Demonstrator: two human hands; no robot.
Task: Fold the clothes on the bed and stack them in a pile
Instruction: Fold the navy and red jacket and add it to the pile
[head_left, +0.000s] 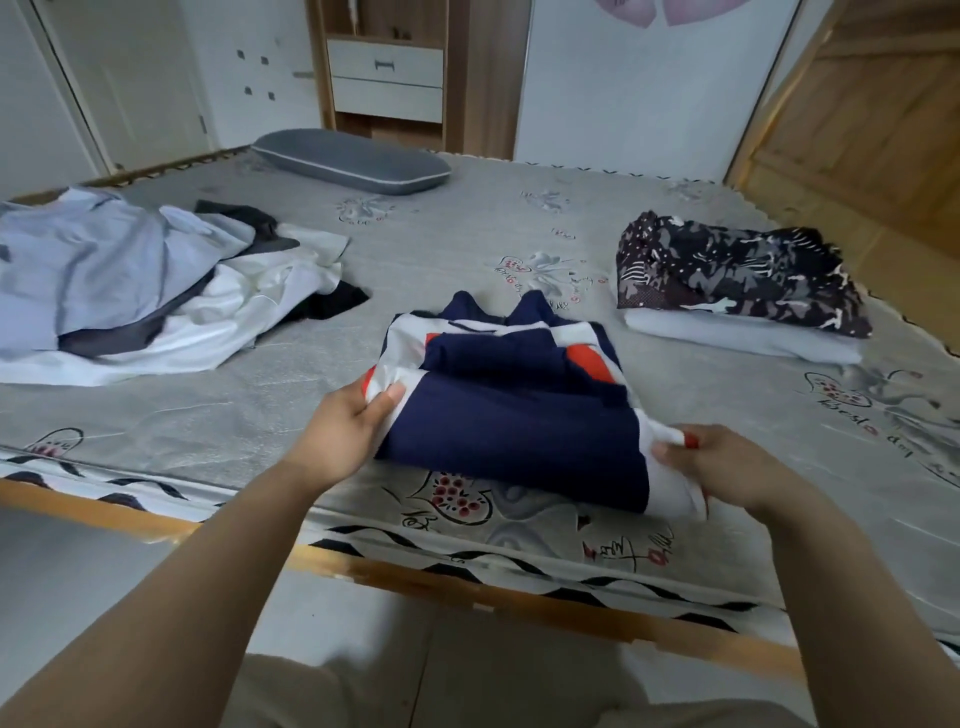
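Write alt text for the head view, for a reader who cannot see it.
Two hands, left hand and right hand, grip the sides of a folded navy, white and red garment on a grey bed. Unfolded clothes lie far left; a folded pile sits right.

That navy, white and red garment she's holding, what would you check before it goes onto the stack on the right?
1. Both sides gripped: ok. The left hand and the right hand each hold an edge of the navy garment.
2. Fold finished: not ok, the collar end looks bunched and uneven.
3. Folded pile ready to receive: ok, a dark patterned piece lies on a white one, fairly flat.
4. Path to the pile: ok, only bare mattress lies between.
5. More clothes waiting: ok to expect, the unfolded heap remains on the left.
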